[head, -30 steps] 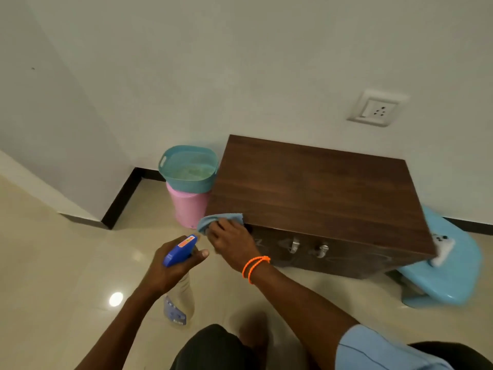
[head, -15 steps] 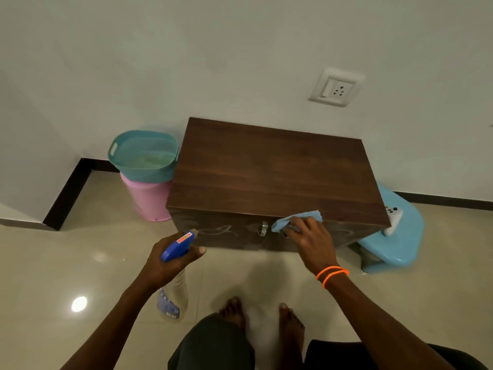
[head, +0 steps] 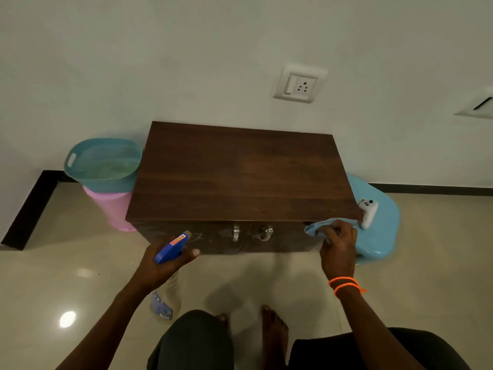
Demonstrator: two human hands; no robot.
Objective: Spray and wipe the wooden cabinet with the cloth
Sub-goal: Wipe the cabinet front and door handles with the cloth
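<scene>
A low dark wooden cabinet (head: 240, 174) stands against the wall, with two metal handles on its front. My right hand (head: 338, 247) presses a light blue cloth (head: 320, 227) against the upper right corner of the cabinet's front, just under the top edge. My left hand (head: 166, 260) grips a clear spray bottle (head: 170, 249) by its blue trigger head, held in front of the cabinet's lower left front, nozzle towards the wood. The bottle's body hangs below my hand.
A teal basket (head: 104, 162) sits on a pink bin (head: 110, 206) left of the cabinet. A light blue stool (head: 381, 231) with a white controller (head: 368, 212) on it stands at the right. A wall socket (head: 300, 85) is above. My bare feet are on the tiled floor.
My right hand has slid the cloth along the cabinet's front top edge from the left corner to the right corner. My left hand kept hold of the spray bottle in much the same place.
</scene>
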